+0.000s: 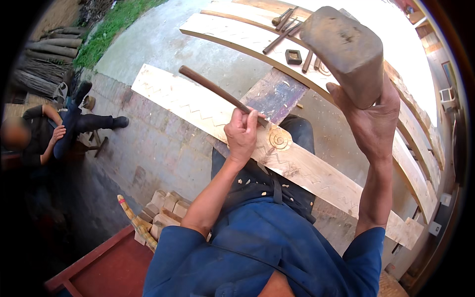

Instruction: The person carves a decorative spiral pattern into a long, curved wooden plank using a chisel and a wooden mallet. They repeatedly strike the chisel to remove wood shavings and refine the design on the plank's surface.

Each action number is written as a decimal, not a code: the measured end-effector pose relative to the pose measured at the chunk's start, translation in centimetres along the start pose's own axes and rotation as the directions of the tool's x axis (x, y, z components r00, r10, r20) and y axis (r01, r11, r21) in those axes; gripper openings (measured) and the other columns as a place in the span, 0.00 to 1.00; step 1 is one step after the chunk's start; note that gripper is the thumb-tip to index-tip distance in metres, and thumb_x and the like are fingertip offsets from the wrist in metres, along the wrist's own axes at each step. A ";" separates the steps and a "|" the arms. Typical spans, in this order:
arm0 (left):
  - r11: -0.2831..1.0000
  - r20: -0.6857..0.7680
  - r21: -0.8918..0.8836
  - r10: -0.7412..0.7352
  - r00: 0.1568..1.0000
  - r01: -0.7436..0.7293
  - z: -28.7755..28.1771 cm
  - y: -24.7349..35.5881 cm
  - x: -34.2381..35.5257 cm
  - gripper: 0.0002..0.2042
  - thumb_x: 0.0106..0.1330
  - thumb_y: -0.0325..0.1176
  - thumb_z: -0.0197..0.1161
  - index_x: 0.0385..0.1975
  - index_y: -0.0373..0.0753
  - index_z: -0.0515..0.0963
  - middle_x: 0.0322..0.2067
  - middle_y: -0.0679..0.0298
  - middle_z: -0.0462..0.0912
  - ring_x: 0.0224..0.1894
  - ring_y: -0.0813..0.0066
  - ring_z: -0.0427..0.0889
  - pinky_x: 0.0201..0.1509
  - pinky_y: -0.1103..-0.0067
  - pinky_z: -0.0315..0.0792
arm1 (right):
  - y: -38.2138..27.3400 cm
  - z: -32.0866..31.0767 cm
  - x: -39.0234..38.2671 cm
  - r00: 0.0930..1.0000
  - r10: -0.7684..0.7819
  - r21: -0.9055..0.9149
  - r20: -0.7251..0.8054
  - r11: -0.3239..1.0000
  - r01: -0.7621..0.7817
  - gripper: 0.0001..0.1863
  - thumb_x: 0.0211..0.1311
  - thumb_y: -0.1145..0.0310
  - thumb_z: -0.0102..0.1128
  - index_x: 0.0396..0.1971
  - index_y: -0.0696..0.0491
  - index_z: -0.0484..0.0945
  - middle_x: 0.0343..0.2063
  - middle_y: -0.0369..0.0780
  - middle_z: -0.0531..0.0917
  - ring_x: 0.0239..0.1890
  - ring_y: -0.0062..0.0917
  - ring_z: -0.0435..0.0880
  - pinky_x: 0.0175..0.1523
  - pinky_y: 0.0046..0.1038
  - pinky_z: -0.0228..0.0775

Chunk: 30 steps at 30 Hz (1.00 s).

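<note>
A long pale wooden board (pixel 316 172) lies across my lap, with zigzag lines cut or marked along it and a carved round spiral (pixel 280 139) near its middle. My left hand (pixel 242 132) is closed round a dark chisel (pixel 213 89), which tilts up to the left while its lower end meets the wood just left of the spiral. Raised above the board's right half, my right hand (pixel 370 116) grips a wooden mallet (pixel 346 52). The mallet's block-shaped head hides its handle and most of my fingers.
Several chisels (pixel 280 40) and a small dark square box (pixel 293 57) rest on another board (pixel 222 33) ahead. More planks (pixel 413 163) stand to the right. A person (pixel 54 126) sits at the left. Wood blocks (pixel 166 210) are stacked at the lower left by a red wooden surface (pixel 106 262).
</note>
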<state>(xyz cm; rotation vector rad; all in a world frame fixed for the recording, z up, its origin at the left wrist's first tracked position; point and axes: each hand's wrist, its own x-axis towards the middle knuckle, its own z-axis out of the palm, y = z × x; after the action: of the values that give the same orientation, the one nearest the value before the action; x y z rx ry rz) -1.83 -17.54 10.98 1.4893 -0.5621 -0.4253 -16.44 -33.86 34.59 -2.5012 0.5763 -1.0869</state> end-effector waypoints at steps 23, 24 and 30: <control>0.991 0.245 0.100 0.064 0.967 -0.090 0.4 0.3 -0.1 0.05 0.80 0.20 0.63 0.49 0.29 0.77 0.35 0.57 0.93 0.42 0.77 0.92 0.48 0.80 0.83 | 1.5 1.3 -2.1 0.948 0.239 0.148 0.209 0.951 -0.272 0.28 0.56 0.62 0.84 0.55 0.59 0.87 0.37 0.44 0.93 0.39 0.28 0.93 0.51 0.31 0.83; 0.992 0.249 0.096 0.061 0.967 -0.087 0.4 0.2 -0.1 0.05 0.80 0.20 0.63 0.49 0.29 0.77 0.35 0.57 0.92 0.43 0.77 0.92 0.49 0.80 0.83 | 1.5 1.4 -2.0 0.950 0.231 0.140 0.210 0.955 -0.263 0.28 0.55 0.62 0.84 0.55 0.59 0.87 0.37 0.44 0.93 0.38 0.28 0.93 0.51 0.31 0.83; 0.973 0.307 0.153 0.119 0.944 -0.172 0.5 0.3 0.5 0.04 0.78 0.21 0.66 0.46 0.32 0.78 0.33 0.56 0.92 0.40 0.70 0.94 0.43 0.77 0.85 | 1.3 1.1 -0.7 0.958 0.182 0.066 0.222 0.977 -0.200 0.28 0.56 0.62 0.83 0.54 0.60 0.87 0.35 0.45 0.93 0.37 0.31 0.93 0.50 0.33 0.83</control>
<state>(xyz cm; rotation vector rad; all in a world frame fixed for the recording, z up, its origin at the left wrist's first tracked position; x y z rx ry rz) -1.78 -18.22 11.35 1.5518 -0.9642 -0.4957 -16.35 -34.41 32.84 -2.3886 0.6749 -0.7430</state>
